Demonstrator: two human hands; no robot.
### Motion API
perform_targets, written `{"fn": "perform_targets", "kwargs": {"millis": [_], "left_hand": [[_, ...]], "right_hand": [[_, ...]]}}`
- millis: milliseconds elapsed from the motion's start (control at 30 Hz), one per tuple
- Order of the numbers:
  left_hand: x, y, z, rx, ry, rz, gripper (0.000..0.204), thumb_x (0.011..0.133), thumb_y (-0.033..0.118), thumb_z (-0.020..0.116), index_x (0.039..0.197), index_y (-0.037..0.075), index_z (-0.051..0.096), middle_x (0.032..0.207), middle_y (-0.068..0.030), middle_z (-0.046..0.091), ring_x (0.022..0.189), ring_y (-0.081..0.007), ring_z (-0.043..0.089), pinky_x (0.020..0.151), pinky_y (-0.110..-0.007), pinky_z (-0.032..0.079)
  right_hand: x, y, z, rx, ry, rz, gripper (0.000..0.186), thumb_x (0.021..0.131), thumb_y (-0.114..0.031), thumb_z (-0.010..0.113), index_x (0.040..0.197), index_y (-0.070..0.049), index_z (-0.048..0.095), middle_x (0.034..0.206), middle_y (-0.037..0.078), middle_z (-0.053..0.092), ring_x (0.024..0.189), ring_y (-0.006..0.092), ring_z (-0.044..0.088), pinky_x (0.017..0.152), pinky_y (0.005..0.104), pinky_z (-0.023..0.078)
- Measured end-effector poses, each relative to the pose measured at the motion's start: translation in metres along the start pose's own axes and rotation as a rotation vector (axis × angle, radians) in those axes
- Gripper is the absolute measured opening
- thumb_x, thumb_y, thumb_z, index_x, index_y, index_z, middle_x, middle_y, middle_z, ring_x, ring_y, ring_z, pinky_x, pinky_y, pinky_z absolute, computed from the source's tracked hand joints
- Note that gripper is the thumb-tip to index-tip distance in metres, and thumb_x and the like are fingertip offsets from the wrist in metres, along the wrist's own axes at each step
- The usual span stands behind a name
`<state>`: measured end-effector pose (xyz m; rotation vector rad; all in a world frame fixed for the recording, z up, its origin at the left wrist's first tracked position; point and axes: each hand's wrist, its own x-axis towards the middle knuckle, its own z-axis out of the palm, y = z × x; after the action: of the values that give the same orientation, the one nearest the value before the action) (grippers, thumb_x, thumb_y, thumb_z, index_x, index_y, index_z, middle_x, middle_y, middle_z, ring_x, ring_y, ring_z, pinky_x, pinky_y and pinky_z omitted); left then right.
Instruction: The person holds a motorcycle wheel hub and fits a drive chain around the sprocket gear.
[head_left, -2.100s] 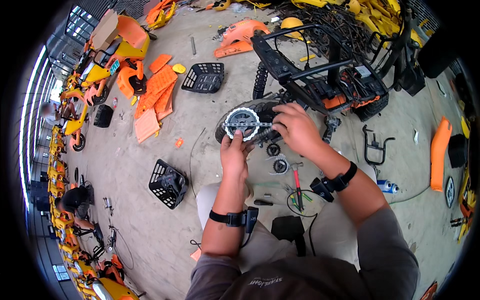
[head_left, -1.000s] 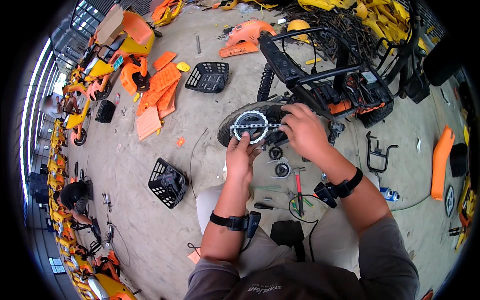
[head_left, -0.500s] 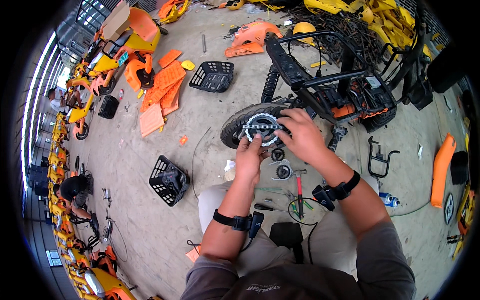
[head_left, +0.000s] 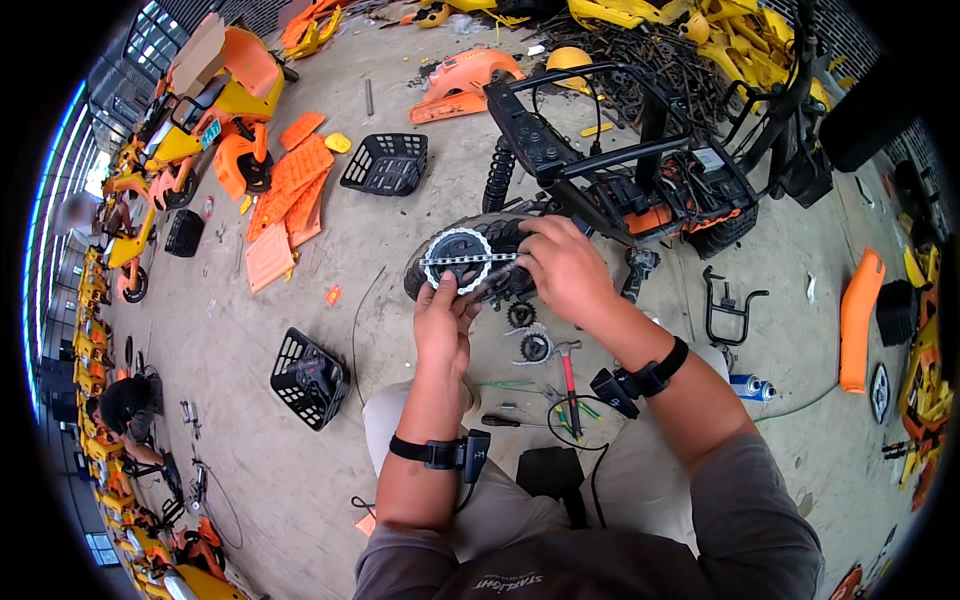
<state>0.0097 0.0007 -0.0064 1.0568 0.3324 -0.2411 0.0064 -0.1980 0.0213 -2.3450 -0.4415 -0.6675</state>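
Observation:
My left hand [head_left: 441, 322] grips a dark round sprocket [head_left: 462, 245] from below, thumb on its face. A silvery chain [head_left: 488, 258] rings its rim, and a straight length of it crosses the middle. The right-hand end of that length is pinched in the fingertips of my right hand [head_left: 566, 265]. Behind both hands lies the black tyre [head_left: 418, 272] of a stripped scooter frame [head_left: 560, 150]. Just below on the floor are a small gear [head_left: 521, 314] and another gear [head_left: 536, 347] with a pale chain piece around it.
Near my knees lie a red-handled hammer [head_left: 570, 385], a screwdriver [head_left: 500, 421] and green-handled pliers [head_left: 560, 410]. A black basket [head_left: 309, 380] with a power tool stands left; another black basket [head_left: 386, 164] is farther off. A cordless drill [head_left: 638, 270] rests beside the frame. A co-worker [head_left: 130, 410] crouches far left.
My view has shifted, so most things sit farther left. The straight chain length now reaches out past the sprocket's right side, with my right hand farther from the sprocket.

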Motion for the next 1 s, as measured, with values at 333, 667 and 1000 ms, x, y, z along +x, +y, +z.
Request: {"fn": "perform_targets", "kwargs": {"millis": [333,667,1000], "left_hand": [[-0.008,-0.002,0.000,0.068,0.010,0.001,0.029,0.098,0.025,0.056,0.121,0.009,0.051,0.112,-0.0071,0.067,0.097,-0.0223,0.067,0.073,-0.029,0.049],[-0.012,-0.020,0.008,0.140,-0.039,-0.003,0.019,0.098,0.024,0.058,0.111,0.010,0.056,0.103,-0.0039,0.068,0.087,-0.0166,0.066,0.069,-0.028,0.049],[-0.007,-0.010,0.003,0.024,0.016,-0.022,0.026,0.097,0.025,0.059,0.117,0.010,0.054,0.109,-0.0045,0.067,0.096,-0.0217,0.068,0.074,-0.029,0.047]], "right_hand": [[-0.007,0.004,0.000,0.023,-0.067,0.133,0.024,0.084,-0.017,0.068,0.101,-0.002,0.064,0.117,0.015,0.059,0.108,0.0362,0.056,0.092,0.0429,0.047],[-0.011,0.000,0.009,0.044,-0.136,0.000,0.021,0.082,-0.016,0.068,0.097,-0.002,0.066,0.115,0.012,0.060,0.109,0.0328,0.055,0.092,0.0414,0.046],[-0.003,0.004,0.000,-0.017,-0.060,-0.026,0.011,0.081,-0.010,0.067,0.088,-0.001,0.065,0.117,0.013,0.061,0.109,0.0337,0.056,0.093,0.0421,0.046]]}}
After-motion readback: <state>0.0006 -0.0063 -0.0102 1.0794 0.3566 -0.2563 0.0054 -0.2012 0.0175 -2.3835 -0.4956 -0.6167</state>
